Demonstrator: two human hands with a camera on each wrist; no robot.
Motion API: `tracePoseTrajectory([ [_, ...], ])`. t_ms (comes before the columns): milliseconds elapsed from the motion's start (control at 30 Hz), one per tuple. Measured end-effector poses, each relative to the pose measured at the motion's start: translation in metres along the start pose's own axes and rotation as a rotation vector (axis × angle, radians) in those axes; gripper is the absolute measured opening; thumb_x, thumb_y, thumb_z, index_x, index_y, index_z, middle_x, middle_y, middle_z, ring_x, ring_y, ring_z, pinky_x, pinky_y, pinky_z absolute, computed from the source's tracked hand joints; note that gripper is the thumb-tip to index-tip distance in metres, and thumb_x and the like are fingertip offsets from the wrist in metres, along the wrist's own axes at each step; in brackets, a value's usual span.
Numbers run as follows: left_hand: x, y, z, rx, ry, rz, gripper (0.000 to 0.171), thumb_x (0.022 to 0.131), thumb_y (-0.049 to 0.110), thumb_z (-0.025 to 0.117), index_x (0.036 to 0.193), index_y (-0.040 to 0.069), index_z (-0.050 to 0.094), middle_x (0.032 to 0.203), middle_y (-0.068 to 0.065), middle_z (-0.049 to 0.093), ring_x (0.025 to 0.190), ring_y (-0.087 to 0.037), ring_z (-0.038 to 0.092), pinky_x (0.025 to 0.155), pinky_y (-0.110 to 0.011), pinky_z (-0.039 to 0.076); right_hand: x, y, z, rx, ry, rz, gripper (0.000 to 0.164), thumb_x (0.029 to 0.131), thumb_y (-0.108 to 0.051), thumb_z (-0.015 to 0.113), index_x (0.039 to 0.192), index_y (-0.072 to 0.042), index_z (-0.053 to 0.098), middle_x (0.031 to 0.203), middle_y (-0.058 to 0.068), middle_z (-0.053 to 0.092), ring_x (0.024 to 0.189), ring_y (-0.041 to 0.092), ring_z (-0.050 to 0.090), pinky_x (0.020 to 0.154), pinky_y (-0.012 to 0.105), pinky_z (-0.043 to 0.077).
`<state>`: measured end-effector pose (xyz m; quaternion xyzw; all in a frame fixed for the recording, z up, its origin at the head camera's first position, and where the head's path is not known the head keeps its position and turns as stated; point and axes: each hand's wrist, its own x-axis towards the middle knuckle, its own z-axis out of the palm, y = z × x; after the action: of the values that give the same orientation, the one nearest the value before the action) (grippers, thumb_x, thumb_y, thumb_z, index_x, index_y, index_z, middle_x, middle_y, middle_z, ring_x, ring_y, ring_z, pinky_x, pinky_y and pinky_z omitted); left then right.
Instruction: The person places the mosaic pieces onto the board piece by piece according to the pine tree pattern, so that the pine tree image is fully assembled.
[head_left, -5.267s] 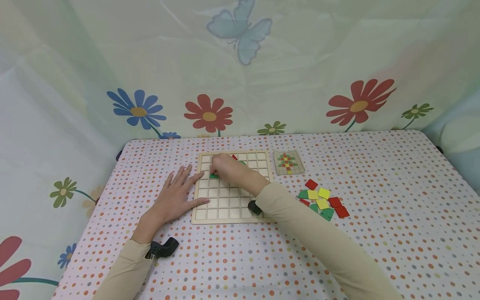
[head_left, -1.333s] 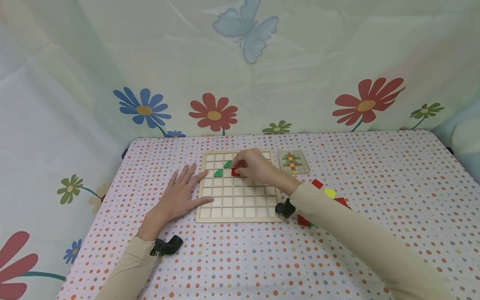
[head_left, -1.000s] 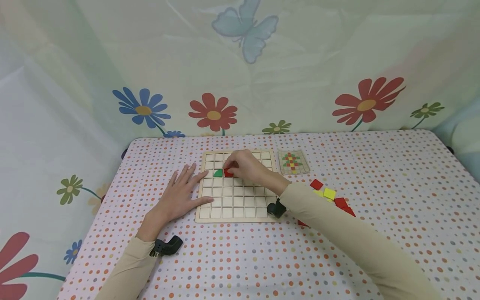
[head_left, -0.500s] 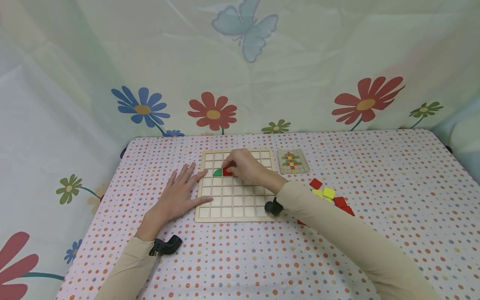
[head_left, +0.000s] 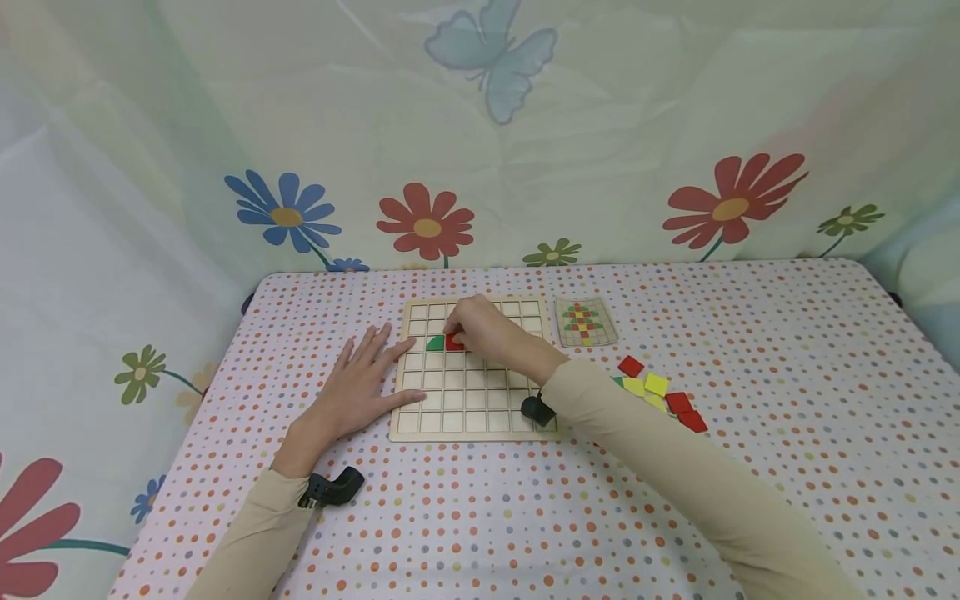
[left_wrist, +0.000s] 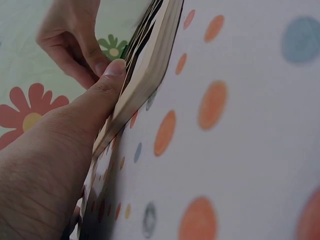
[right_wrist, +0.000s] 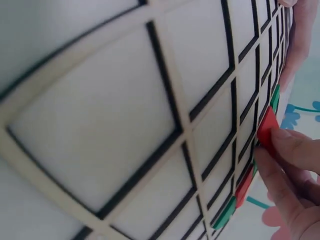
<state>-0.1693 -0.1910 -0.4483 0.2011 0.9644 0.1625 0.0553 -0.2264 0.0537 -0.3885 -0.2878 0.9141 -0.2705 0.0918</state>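
The right hand pinched a red tile at the far-left part of the grid board, beside a green tile; the left hand lay spread, thumb over the board's left edge. Seating appeared under way, next calling for alignment and release. Right of the board lay a pattern card and loose tiles, partly hidden by the sleeve

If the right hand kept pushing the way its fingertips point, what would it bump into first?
Probably the board: the right hand pinches a red tile, with its fingertips pointing down at the grid. Whether the tile already touches the board is hard to tell.
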Motion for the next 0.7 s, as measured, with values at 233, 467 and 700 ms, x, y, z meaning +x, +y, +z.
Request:
tracePoseTrajectory([
  [233,0.0003,0.0011,-0.0002,0.003,0.008,0.004,0.091,0.093,0.069,0.064,0.166,0.024,0.034,0.175,-0.015,0.010,0.161,-0.036,0.003,0.128,-0.060,0.000,0.0007,-0.0039,0.0008,-0.084,-0.012,-0.020,0.016,0.097,0.007,0.068,0.108,0.005,0.080,0.111,0.016,0.076,0.109,0.026,0.069,0.095,0.034,0.059],
  [467,0.0013,0.0020,-0.0008,0.005,0.003,0.008,0.090,0.093,0.068,0.065,0.166,0.024,0.033,0.175,-0.015,0.010,0.161,-0.037,0.004,0.128,-0.061,0.000,-0.0006,-0.0042,0.0008,-0.151,0.000,-0.069,0.017,0.098,0.009,0.066,0.102,0.004,0.081,0.108,0.015,0.076,0.102,0.021,0.070,0.088,0.029,0.059],
  [700,-0.0005,0.0014,-0.0008,0.000,0.004,0.004,0.090,0.094,0.068,0.064,0.166,0.023,0.034,0.175,-0.016,0.011,0.161,-0.038,0.004,0.128,-0.062,0.001,-0.0017,-0.0039,0.0037,-0.176,-0.008,-0.064,0.018,0.098,0.010,0.065,0.106,0.004,0.081,0.111,0.017,0.075,0.109,0.026,0.071,0.092,0.032,0.060],
])
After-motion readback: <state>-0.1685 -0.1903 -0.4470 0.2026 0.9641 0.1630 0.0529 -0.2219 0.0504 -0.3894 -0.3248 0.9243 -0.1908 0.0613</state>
